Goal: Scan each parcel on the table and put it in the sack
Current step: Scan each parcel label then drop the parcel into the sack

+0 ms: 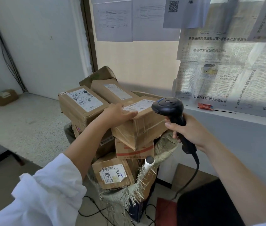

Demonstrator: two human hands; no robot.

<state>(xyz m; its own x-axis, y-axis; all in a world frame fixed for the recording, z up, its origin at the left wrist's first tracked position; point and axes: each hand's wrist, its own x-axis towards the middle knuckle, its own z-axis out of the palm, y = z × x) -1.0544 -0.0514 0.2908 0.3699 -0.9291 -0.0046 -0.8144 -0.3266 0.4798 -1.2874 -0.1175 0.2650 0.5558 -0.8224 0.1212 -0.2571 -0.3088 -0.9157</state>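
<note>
Beside papered window (226, 70), speckled table (23, 121), white wall (39, 38)

Above the right hand (192, 129), pasted newspaper sheets (226, 62), with printed pages (114, 20) higher and further left, a red wrapper (204, 106) on the sill (243, 116) just beyond that hand, a white pipe end (149, 161) below the left hand (117, 114).

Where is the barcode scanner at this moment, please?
In the head view, the scanner is right of centre, gripped by the right hand, with its head beside the top box that the left hand rests on.
</note>
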